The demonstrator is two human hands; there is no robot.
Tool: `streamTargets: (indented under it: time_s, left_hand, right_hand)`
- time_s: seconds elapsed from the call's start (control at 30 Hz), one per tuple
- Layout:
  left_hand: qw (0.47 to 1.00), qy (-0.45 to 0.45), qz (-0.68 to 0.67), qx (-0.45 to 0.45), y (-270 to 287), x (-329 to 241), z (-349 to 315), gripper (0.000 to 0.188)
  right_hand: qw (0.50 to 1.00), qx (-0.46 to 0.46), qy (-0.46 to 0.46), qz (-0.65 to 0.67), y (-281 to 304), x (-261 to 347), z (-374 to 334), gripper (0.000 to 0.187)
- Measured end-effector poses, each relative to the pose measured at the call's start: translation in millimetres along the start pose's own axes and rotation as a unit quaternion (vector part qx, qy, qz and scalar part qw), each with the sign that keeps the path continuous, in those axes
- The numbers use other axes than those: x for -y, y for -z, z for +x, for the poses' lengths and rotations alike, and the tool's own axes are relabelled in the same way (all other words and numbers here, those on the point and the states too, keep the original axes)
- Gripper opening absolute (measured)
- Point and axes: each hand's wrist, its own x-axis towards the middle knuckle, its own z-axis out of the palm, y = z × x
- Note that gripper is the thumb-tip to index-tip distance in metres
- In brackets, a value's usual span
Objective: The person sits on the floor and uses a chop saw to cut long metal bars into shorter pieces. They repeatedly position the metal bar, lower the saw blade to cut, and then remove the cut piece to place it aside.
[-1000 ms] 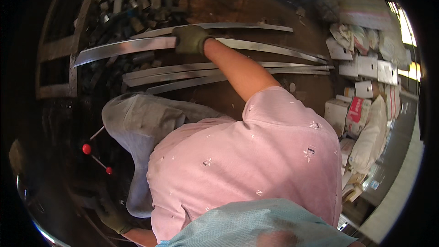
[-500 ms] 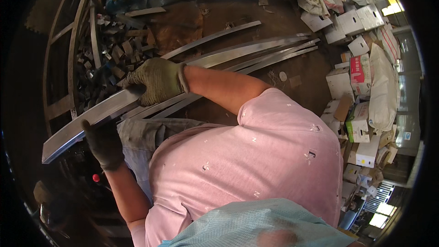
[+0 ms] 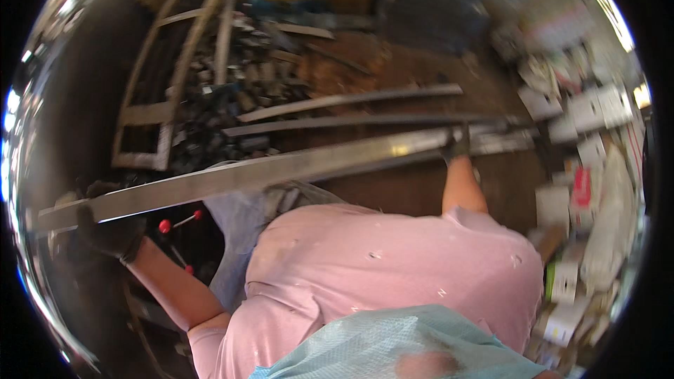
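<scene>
A long, silvery metal bar (image 3: 246, 176) stretches in front of me from far left to right, its left end lower in the view. Near that left end, my gloved left hand (image 3: 112, 230) is closed around the bar, with fingers over its front face. My gloved right hand (image 3: 458, 146) grips the bar well out to the right, the arm stretched away from me. Motion blurs both gloves. Behind the held bar, two more metal bars (image 3: 351, 102) (image 3: 337, 126) lie on the floor.
A heap of short metal offcuts (image 3: 246, 74) lies beyond the bars, beside a rusty metal frame (image 3: 184, 63). Red-knobbed levers (image 3: 165, 226) stand close to my left forearm. White cartons (image 3: 597, 109) and a long pale sack (image 3: 605, 217) are piled along the right.
My right hand has gone far right along the bar, and my left hand has moved left with its end. More of the bar's length now crosses in front of me. The view has swung left.
</scene>
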Motion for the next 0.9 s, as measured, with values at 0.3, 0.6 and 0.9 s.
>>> streamTargets:
  time_s: [0.3, 0.6, 0.9]
  left_hand:
    - [0.979, -0.162, 0.102, -0.073, 8, -58, -50, 0.047]
    - [0.948, -0.235, 0.136, -0.168, -33, -64, -101, 0.041]
    - [0.95, -0.189, 0.145, -0.202, -79, 81, -178, 0.047]
  right_hand:
    - [0.992, 0.116, -0.007, -0.057, -10, -64, -28, 0.049]
    - [0.965, 0.197, -0.172, -0.033, -61, -111, -194, 0.034]
    - [0.787, 0.392, -0.468, -0.092, -166, -171, -340, 0.051]
